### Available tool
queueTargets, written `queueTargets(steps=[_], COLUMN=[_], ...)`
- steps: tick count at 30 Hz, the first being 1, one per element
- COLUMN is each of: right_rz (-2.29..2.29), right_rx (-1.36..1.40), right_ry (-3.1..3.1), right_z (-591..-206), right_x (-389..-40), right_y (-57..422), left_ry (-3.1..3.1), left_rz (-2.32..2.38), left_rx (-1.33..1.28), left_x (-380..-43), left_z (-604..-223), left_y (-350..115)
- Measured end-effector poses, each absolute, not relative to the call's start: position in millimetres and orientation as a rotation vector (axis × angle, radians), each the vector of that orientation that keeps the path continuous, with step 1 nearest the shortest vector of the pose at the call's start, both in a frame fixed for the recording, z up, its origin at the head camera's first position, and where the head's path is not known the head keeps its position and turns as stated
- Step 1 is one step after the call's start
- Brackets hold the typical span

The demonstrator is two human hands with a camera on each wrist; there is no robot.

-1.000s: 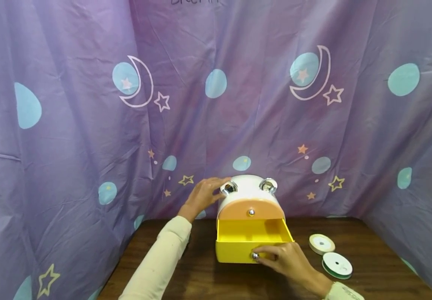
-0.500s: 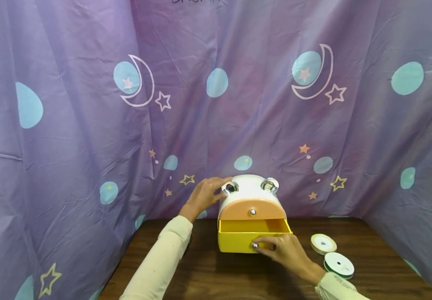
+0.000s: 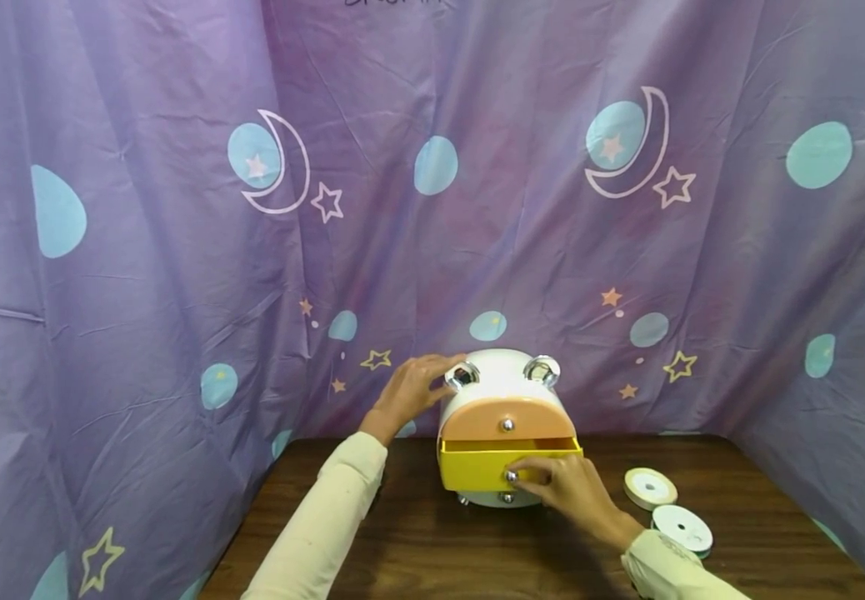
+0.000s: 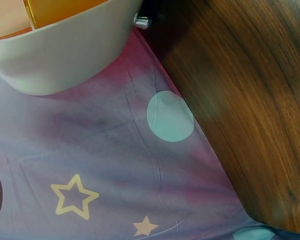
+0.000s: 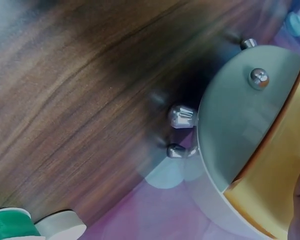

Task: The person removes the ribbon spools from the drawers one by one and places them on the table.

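Observation:
A small white drawer organizer (image 3: 502, 372) with a rounded top and silver ear-like pieces stands at the back of the table. Its yellow middle drawer (image 3: 470, 472) is pulled partway out, below the peach top drawer (image 3: 470, 427). My right hand (image 3: 573, 493) pinches the silver knob (image 3: 511, 477) on the yellow drawer. At the upper left, my left hand (image 3: 412, 388) holds the organizer by its left silver ear (image 3: 464, 377). The pale bottom drawer (image 5: 235, 115) is closed in the right wrist view, with silver feet (image 5: 182, 116) beside it.
Two ribbon spools lie right of the organizer: a cream one (image 3: 637, 483) and a white-sided one (image 3: 680, 525) with green ribbon, seen as green ribbon (image 5: 9, 225) in the right wrist view. A purple curtain (image 3: 522, 233) hangs behind the brown wooden table (image 3: 432, 558).
The yellow drawer has slid inward, away from me, with my right hand still on its knob. The bottom drawer's knob has come into view. My left hand stays at the ear.

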State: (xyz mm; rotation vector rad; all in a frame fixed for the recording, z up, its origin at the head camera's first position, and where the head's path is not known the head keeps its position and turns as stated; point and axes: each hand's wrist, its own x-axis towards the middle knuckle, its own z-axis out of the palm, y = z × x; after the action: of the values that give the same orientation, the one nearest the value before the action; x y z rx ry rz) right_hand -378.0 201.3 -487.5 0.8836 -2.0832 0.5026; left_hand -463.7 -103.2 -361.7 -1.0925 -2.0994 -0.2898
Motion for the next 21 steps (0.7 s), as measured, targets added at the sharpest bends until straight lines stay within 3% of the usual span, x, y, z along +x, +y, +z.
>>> queueTargets(steps=[21], right_rz=[0.502], right_rx=[0.791], right_ry=[-2.143], right_z=[-490.2], right_x=[-398.2], right_y=[197.7], left_ry=[-2.095], left_rz=[-0.309], left_rx=[-1.101], left_x=[-463.2], left_z=[-361.3], left_y=[-103.4])
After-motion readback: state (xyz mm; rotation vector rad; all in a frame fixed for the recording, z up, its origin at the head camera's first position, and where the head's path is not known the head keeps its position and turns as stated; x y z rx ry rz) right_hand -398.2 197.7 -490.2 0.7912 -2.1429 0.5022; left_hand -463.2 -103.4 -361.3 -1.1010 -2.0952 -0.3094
